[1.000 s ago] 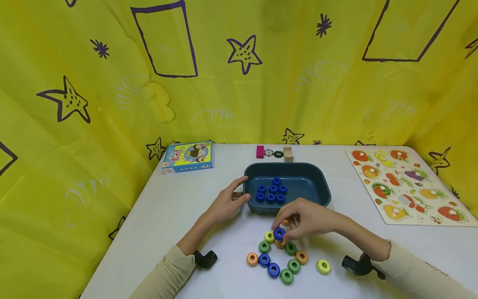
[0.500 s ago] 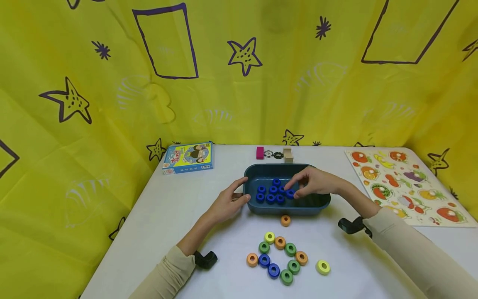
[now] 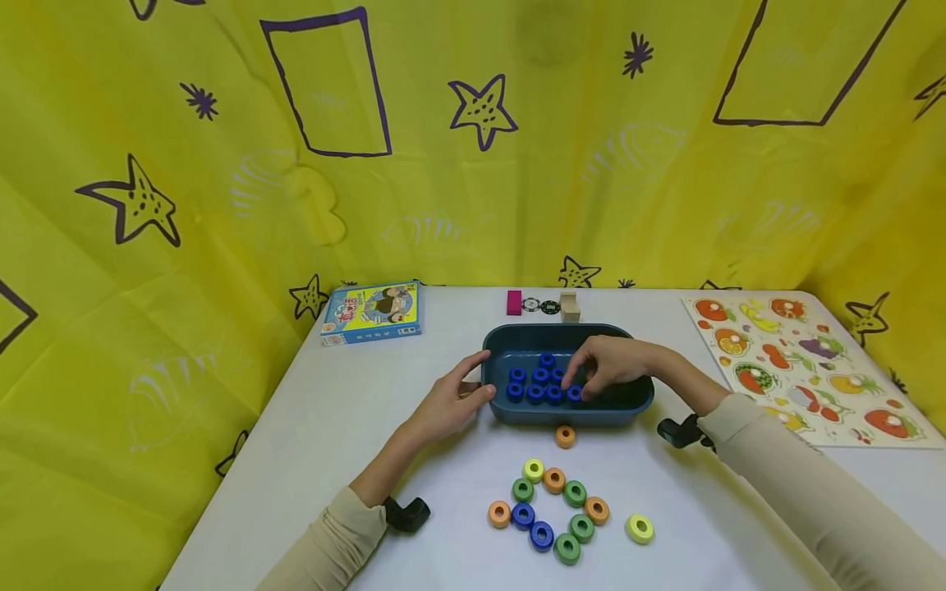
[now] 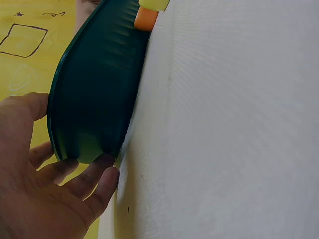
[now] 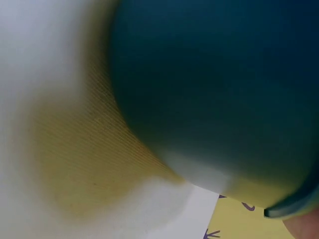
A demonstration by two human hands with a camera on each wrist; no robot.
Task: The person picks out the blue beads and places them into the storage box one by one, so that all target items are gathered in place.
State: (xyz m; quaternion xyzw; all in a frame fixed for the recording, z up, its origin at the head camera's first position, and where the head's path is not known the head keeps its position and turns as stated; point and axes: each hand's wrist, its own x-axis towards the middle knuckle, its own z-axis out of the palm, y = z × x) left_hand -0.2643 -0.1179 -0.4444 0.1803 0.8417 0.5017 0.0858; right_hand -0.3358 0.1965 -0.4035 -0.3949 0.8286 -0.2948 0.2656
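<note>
The dark teal tray holds several blue ring beads, grouped in its left half. My left hand has its spread fingertips and thumb resting against the tray's left end; the left wrist view shows these fingertips on the tray's outer wall. Inside the tray, my right hand pinches one blue bead between thumb and index finger, at the right end of the front row. In the right wrist view the tray's outside wall hides most of that hand.
Before the tray lies a loop of green, blue, orange and yellow beads. Loose beads lie nearby, one orange and one yellow. A boxed game sits back left, a fruit puzzle board right.
My right hand has carried a blue bead from above the bead loop into the tray, then moved it slightly toward the front wall. The left hand has stayed at the tray's end.
</note>
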